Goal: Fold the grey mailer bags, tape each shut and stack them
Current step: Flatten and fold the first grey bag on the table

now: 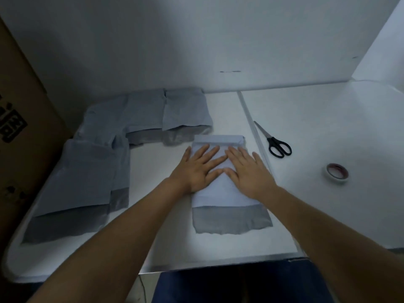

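A grey mailer bag (pixel 227 211) lies flat on the white table (pixel 166 241) in front of me, its darker flap end nearest me and a narrow fold along its far edge. My left hand (pixel 200 169) and my right hand (pixel 247 171) both press flat on its upper half, fingers straight and spread, thumbs nearly touching. Several more grey mailer bags (pixel 122 136) lie overlapping in an L along the left and back of the table. A roll of tape (pixel 337 173) sits to the right, and black-handled scissors (pixel 274 142) lie beside the bag.
A brown cardboard box (pixel 24 132) stands against the table's left edge. White walls close the back and the right side. A raised seam (pixel 251 125) runs between the two table surfaces, just right of the bag. The table's front edge is near my body.
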Motion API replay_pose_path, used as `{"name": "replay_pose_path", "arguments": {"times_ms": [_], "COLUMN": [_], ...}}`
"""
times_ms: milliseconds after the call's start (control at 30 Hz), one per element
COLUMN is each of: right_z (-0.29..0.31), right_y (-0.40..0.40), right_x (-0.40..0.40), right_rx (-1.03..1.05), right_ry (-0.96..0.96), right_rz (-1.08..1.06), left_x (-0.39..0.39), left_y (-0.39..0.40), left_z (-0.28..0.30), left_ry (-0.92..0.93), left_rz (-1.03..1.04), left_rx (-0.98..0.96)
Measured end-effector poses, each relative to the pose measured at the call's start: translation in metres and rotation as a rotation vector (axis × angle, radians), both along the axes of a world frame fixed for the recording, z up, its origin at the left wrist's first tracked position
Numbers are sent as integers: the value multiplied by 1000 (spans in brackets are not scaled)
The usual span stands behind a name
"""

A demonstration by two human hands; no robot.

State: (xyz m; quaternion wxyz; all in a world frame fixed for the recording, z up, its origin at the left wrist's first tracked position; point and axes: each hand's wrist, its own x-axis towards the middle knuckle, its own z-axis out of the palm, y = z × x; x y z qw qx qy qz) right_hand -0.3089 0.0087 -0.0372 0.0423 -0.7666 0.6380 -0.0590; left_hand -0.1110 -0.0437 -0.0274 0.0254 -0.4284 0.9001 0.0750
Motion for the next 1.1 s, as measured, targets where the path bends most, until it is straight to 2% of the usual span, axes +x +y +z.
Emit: {"name": "replay_pose_path", "arguments": {"times_ms": [100,233,300,400,500,567,633,667,733,833,900,1033,1100], "right_z": [7,-2,-5,-4,-4,-5,-4,0,10,21,25,27,26], "right_y": [-14,-14,-9,-4,3,9,15,18,30,45,51,63,70], "right_x": [-5,16,20,8,-9,-19,-25,-27,-30,-36,-42,-54,-61], "right_rx": [-12,-111,-97,32,4,-96,-185,-193,-69,153,214,232,211], "right_ry": [56,-99,-106,-39,-79,-246,-501,-613,-755,-802,-798,-765,-751], "right_rz": [18,-7,-19,-53,-100,-82,-35,-36,-68,-60,-58,-51,-23], "left_x": [-6,-5,-2,-1,3,12,23,30,47,66,67,49,42], "left_y": [-2,14,19,21,23,26,38,46,64,84,89,103,110], "left_z": [4,1,-3,-4,1,4,7,9,14,19,16,10,14], "left_ry": [-9,10,12,31,63,132,270,353,482,487,499,638,768], "left_rz": [36,7,26,74,80,40,9,-1,-21,-109,-113,-12,132], "left_rx": [21,-14,-12,-10,40,75,54,56,184,405,366,148,210]}}
